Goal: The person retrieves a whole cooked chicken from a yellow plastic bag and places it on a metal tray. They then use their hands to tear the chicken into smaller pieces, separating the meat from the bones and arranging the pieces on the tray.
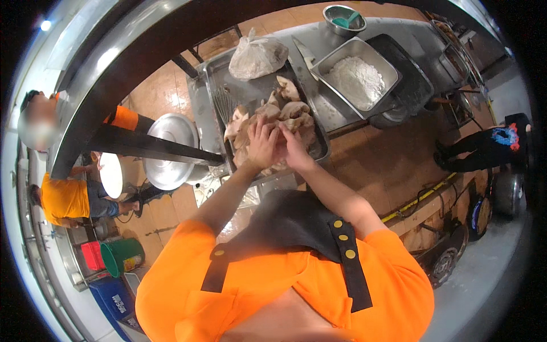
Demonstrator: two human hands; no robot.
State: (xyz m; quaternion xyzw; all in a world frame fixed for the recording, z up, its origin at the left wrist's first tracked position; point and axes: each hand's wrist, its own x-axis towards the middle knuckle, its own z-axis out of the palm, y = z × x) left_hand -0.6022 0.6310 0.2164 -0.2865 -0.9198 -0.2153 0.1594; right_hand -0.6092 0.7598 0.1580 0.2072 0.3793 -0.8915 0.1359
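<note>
Pale pieces of what looks like raw chicken (295,110) are heaped in a dark metal tray (323,143) before me. My left hand (264,143) rests on the near part of the heap, its fingers pointing away from me. Close beside it, my right hand (295,147) reaches into the same pieces with its thumb raised. The palms and whatever lies under them are hidden. A wire whisk (223,104) leans along the tray's left side. Toward the far end of the tray sits a knotted clear plastic bag (258,57) with unclear contents.
Right of the tray are a knife (304,52) and a steel pan of white powder (357,81). A metal bowl (344,20) holds a green scoop. Left stand a dark post (158,143) and a large round metal lid (170,151). Other people are at left and right.
</note>
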